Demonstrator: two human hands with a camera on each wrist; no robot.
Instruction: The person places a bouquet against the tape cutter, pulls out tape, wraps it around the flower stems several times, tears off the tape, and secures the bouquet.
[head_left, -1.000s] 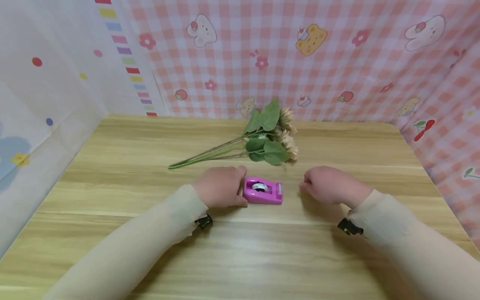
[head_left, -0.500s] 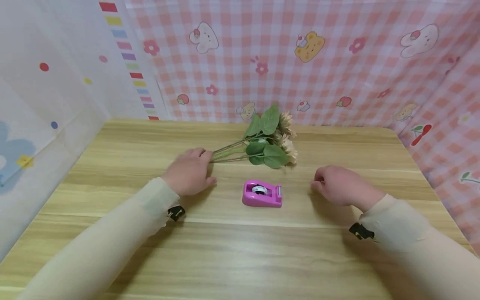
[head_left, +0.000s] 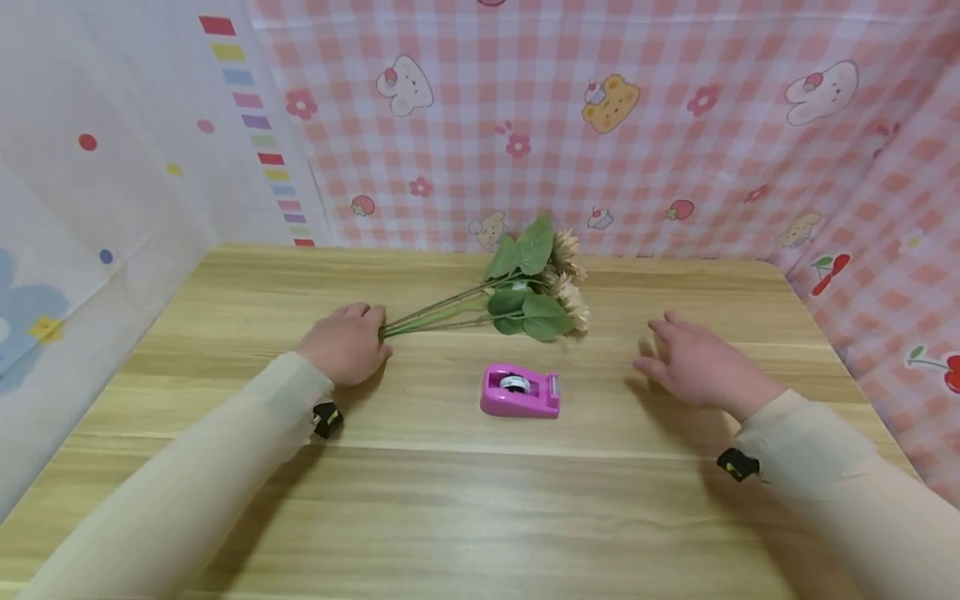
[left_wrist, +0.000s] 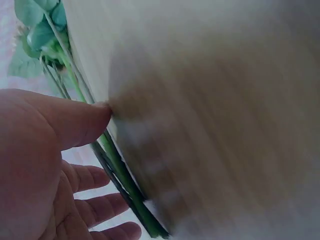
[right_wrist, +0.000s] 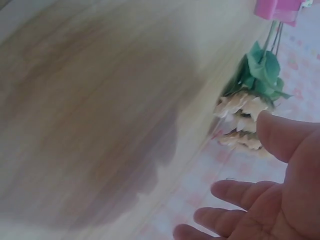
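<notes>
Across the lower two thirds of the head view, a wooden counter (head_left: 465, 500), fenced behind and on the right by pink checked cloth (head_left: 675, 125) printed with bears and rabbits, on the left by pale cloth (head_left: 97, 183) with coloured dots and stripes. From the lower corners, two arms in cream sleeves, each with a small black clip at the wrist. Near the upper middle of the counter, a bunch of artificial flowers (head_left: 536, 287), green leaves and pale beige heads toward the right, long green stems running down-left. At the stem ends, left of centre, the left hand (head_left: 345, 342); grip loose, thumb tip touching the stems and the other fingers spread slightly beneath them in the left wrist view, not curled round them. Right of centre, the right hand (head_left: 693, 358), palm down just over the counter, grip spread with fingers straight, holding nothing, flower heads near its thumb in the right wrist view. Between the two hands, below the leaves and apart from both, a small pink tape dispenser (head_left: 520, 392) with a white roll inside.
</notes>
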